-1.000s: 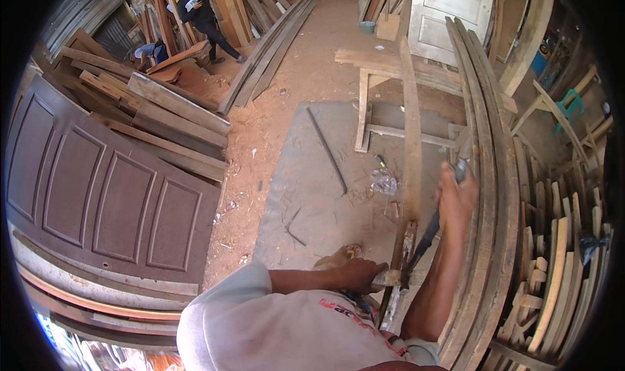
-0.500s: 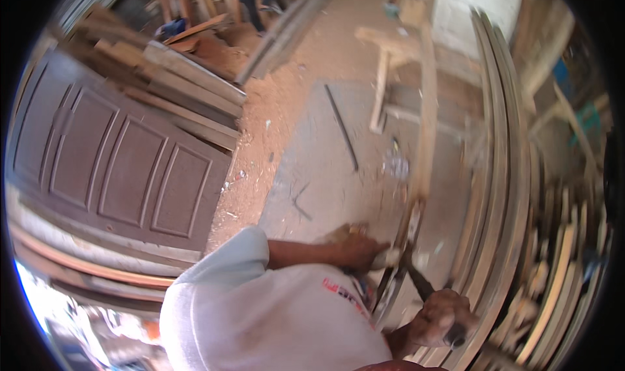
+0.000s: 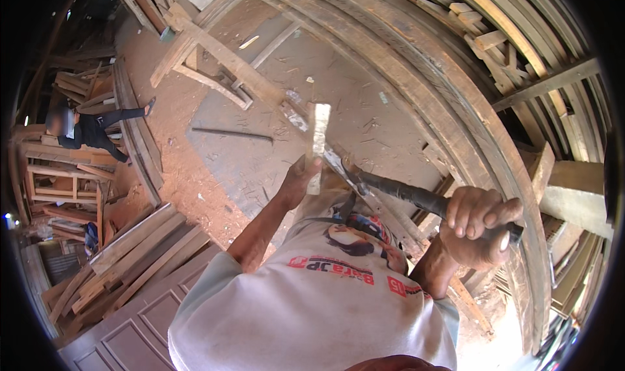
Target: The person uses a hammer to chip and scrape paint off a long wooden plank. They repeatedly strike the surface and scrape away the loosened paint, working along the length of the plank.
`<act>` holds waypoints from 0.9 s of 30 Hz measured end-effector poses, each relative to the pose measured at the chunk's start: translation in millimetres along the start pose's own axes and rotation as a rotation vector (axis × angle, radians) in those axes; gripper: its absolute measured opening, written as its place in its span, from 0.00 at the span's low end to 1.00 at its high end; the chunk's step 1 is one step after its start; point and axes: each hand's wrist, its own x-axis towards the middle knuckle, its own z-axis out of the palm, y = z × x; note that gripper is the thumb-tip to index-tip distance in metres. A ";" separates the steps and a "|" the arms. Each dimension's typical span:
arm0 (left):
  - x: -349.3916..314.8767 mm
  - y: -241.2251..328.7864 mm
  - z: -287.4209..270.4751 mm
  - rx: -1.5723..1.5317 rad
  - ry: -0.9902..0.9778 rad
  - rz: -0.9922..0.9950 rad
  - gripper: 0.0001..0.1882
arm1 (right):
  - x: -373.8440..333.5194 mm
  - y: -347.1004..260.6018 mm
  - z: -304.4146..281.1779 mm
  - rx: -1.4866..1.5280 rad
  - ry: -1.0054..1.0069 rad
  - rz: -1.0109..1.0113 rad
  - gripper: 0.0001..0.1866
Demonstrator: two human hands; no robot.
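My left hand [image 3: 303,181] is closed round a short, pale, flat strip of wood [image 3: 320,127], which stands up past the thumb. My right hand [image 3: 478,226], at the right, grips the end of a hammer [image 3: 405,194] with a long black handle. The hammer's dark head points left, close to the wood strip and apart from it. Beneath both runs a narrow worn wooden beam [image 3: 226,53], slanting from the far left toward my body. Part of the beam is hidden behind the strip and my left hand.
A grey sheet [image 3: 228,159] with scattered nails or splinters covers the ground, and a dark rod [image 3: 232,135] lies on it. Long planks [image 3: 449,104] curve along my right. Stacked boards [image 3: 133,257] and a brown panelled door [image 3: 140,328] are at left. Another person [image 3: 97,127] is far left.
The view has swung round, so the door has shifted to the lower left. Both hands appear higher in the picture, and the strip is now held up plainly in my left hand.
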 end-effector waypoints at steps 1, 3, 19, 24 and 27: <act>-1.1 5.5 9.2 -0.167 -0.053 0.022 0.27 | -1.6 -6.4 -1.0 0.003 -0.003 -0.003 0.14; 4.4 8.3 21.0 -0.474 -0.196 0.019 0.25 | -3.5 -13.5 -0.6 0.021 -0.008 -0.003 0.13; 80.2 119.5 38.3 0.058 -0.458 0.089 0.33 | 2.8 37.4 24.2 -0.460 0.147 0.020 0.18; 146.4 99.9 9.3 0.828 -0.250 0.533 0.41 | 7.9 55.8 27.6 -0.715 0.287 -0.035 0.19; 172.3 135.4 28.4 0.772 -0.204 0.537 0.37 | -20.9 60.9 9.5 -1.027 0.428 -0.063 0.16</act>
